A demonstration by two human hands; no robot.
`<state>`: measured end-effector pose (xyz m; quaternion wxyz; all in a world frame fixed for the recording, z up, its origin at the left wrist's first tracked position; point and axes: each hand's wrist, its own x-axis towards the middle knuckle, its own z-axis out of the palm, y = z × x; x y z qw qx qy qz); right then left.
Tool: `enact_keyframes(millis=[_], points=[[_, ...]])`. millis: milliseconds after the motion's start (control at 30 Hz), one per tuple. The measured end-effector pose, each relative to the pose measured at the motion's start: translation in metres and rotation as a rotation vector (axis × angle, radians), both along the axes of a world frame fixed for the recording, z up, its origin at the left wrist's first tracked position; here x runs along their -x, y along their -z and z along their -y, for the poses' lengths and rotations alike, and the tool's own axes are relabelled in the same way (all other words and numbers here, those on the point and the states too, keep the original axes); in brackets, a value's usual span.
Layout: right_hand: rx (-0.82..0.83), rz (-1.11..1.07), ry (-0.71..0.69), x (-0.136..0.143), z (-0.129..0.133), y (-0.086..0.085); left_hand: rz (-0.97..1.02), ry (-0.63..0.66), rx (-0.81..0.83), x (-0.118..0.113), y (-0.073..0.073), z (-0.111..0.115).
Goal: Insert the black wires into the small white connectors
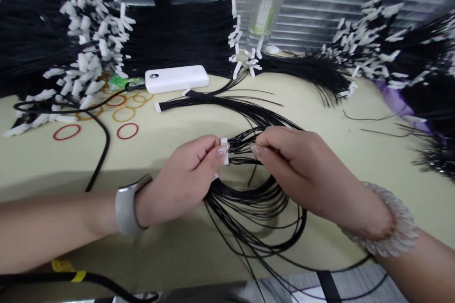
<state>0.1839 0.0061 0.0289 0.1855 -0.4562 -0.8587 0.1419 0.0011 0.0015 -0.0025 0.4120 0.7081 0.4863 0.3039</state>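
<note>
My left hand point(190, 170) pinches a white connector point(225, 157) between thumb and fingers, near the middle of the view. Thin black wires point(243, 139) run from that connector toward the right. Just right of it, my right hand point(296, 161) is closed in a pinch on one of these wires; its exact tip is hidden by the fingers. The rest of the black wire bundle point(284, 241) loops below both hands and hangs over the table's front edge. Behind the hands, another white connector point(158, 107) with black wires lies flat on the table.
Black wire bundles with white connectors point(83, 23) are heaped at the back left, more point(177, 38) at the centre and right. A white power bank point(177, 79) with a black cable, rubber bands point(127, 131) and a clear bottle point(266, 14) stand or lie behind my hands.
</note>
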Motion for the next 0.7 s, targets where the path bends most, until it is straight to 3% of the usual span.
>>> enact_keyframes(millis=[400,700], points=[[0.010,-0.032,-0.107,0.004,0.001,0.005,-0.020,0.015,-0.018,0.000,-0.003,0.001],[-0.076,0.027,-0.079,0.014,0.006,0.016,-0.067,0.070,-0.007,0.001,-0.003,0.004]])
